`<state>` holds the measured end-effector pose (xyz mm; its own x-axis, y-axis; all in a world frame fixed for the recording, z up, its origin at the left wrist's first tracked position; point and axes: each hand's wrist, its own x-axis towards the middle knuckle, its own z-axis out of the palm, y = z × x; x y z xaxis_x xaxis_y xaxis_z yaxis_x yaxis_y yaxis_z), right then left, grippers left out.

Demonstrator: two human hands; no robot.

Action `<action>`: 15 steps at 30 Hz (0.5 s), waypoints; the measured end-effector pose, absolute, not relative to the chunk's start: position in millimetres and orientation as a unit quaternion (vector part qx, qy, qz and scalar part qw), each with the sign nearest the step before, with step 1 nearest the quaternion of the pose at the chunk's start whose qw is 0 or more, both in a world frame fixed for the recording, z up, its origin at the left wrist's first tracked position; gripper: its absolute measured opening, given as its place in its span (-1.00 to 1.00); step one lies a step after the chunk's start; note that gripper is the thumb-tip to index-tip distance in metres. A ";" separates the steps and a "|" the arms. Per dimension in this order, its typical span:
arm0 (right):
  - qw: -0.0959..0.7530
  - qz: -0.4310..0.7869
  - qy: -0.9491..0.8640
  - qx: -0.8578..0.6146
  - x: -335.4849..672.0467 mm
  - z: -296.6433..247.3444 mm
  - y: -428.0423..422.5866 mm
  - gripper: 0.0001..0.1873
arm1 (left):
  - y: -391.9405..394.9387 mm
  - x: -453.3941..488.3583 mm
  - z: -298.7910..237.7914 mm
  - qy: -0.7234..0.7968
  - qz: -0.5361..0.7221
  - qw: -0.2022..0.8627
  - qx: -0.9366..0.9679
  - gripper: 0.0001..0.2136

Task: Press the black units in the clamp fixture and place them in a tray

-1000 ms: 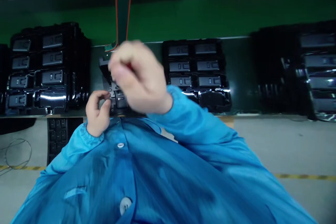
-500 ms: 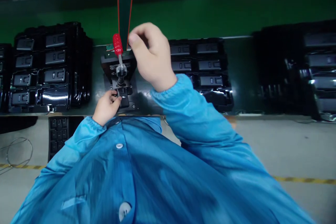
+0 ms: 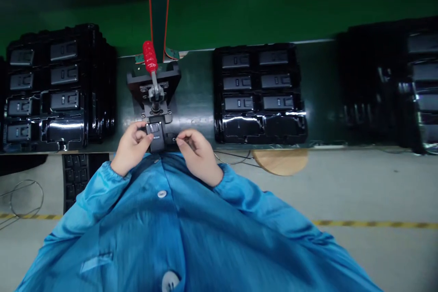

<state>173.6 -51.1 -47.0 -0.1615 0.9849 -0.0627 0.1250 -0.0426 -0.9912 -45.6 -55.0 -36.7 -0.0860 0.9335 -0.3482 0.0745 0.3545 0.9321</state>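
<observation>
My left hand [image 3: 132, 146] grips the left side of a small black battery-like plastic pack [image 3: 157, 139], thumb on its top face. Pale lettering and a recessed slot show on that face. The pack lies at the near end of a black clamp fixture [image 3: 155, 107], close to the bench edge. Just right of the pack is my right hand [image 3: 200, 155], its fingers loosely curled and the thumb near the index finger. I see nothing held in it. Above the fixture rises the clamp's red handle [image 3: 149, 56], tilted slightly left.
On the right, a black tray [image 3: 262, 128] holds several similar packs in its upper rows. Stacked trays [image 3: 85, 121] of packs stand at left, and more trays [image 3: 372, 96] at far right. A round wooden seat [image 3: 282, 160] shows below the bench. A dark red-edged strip [image 3: 159, 9] hangs behind the clamp.
My right hand has come down from beside the red handle to the pack's right side. The pack, in my left hand, has shifted slightly toward me.
</observation>
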 end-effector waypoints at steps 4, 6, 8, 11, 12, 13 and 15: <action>0.376 0.648 -0.465 -0.471 160.6 -46.5 -53.0 -0.76 | -76.0 -47.0 -17.6 0.591 0.407 0.575 0.393 -0.56; 0.366 0.682 -0.447 -0.448 155.3 -43.0 -49.3 -0.72 | -83.9 -47.4 -11.6 0.584 0.402 0.588 0.390 -0.56; 0.359 0.699 -0.442 -0.433 151.7 -39.7 -46.4 -0.71 | -90.4 -47.6 -8.6 0.575 0.398 0.600 0.389 -0.57; 0.355 0.709 -0.440 -0.422 148.8 -36.6 -46.3 -0.73 | -97.8 -47.2 -8.6 0.559 0.398 0.615 0.389 -0.58; 0.355 0.710 -0.438 -0.421 148.4 -36.1 -47.2 -0.74 | -99.6 -46.9 -9.3 0.554 0.400 0.618 0.389 -0.59; 0.355 0.712 -0.436 -0.420 148.2 -35.8 -48.4 -0.74 | -101.0 -46.6 -10.0 0.551 0.401 0.620 0.389 -0.59; 0.355 0.716 -0.432 -0.419 148.4 -35.6 -50.7 -0.73 | -102.8 -45.7 -10.9 0.550 0.403 0.619 0.390 -0.59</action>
<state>148.4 -50.7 -35.6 -0.3974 0.8697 -0.2927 -0.1458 -0.3747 -0.9156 -45.7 -102.8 -10.9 0.0705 0.9276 -0.3668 -0.0702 0.3714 0.9258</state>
